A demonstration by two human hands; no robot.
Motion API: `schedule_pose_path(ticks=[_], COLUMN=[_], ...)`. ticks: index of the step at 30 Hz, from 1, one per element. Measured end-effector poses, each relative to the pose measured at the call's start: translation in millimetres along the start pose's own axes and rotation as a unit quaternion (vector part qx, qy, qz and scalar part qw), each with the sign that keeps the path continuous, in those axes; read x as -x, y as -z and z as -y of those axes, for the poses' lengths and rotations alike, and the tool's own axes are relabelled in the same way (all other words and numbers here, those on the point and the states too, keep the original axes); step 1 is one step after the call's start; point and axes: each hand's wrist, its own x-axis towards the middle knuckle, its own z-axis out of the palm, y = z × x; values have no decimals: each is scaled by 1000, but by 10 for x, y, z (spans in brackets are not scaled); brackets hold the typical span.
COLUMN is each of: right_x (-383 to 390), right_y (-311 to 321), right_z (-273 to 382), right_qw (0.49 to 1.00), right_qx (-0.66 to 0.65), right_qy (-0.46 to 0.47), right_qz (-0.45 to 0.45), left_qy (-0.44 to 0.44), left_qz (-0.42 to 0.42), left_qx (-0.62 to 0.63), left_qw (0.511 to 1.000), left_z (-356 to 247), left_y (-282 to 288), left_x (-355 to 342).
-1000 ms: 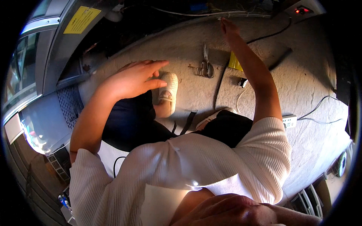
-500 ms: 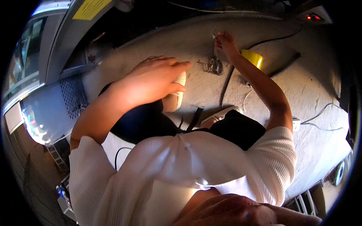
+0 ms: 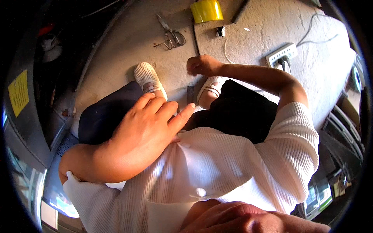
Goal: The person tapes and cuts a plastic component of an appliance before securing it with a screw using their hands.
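Note:
My left hand (image 3: 143,130) is open, palm down, over my lap, its fingers spread and apparently holding nothing. My right hand (image 3: 204,65) hovers low above the floor just beyond my right shoe (image 3: 211,91). Its fingers are curled inward, and whatever they hold, if anything, is hidden. Farther off to its left, a pair of scissors (image 3: 166,25) lies on the floor with small metal pieces beside the handles. A wide yellow roll of tape (image 3: 206,12) stands beyond the right hand, with a small black-and-white object (image 3: 220,32) close by.
To the right, a white power strip (image 3: 281,55) has black plugs in it and grey cables (image 3: 307,34) running off. A dark rod (image 3: 240,11) lies beside the tape. My left shoe (image 3: 145,73) and a dark strip (image 3: 190,94) are between me and the scissors. A dark metal frame borders the left.
My right hand has drawn back from beside the scissors toward my right shoe, fingers still curled. My left hand has come back from over the left shoe toward my lap. The view has turned rightward.

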Motion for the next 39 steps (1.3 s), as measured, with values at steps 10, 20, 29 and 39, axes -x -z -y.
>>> schedule_pose_path(ticks=[10,20,29,39], right_x=[468,75,-178,365], right_y=[986,1246,1199,1225], right_z=[-850,-954,-832,-868], right_qw=[896,833,849,927], right_qx=[116,252,295,137], right_qy=[-182,-272,-248,-213], right_qz=[-388,-410,-363,-278], left_qy=[-61,-27,-24,-36], left_qz=[-1,-6,-5,5], left_qx=[12,22,27,21], left_qw=[998,999,999,999], left_z=[135,98,72,84], left_y=[57,63,78,87], left_x=[-42,-14,-72,-68])
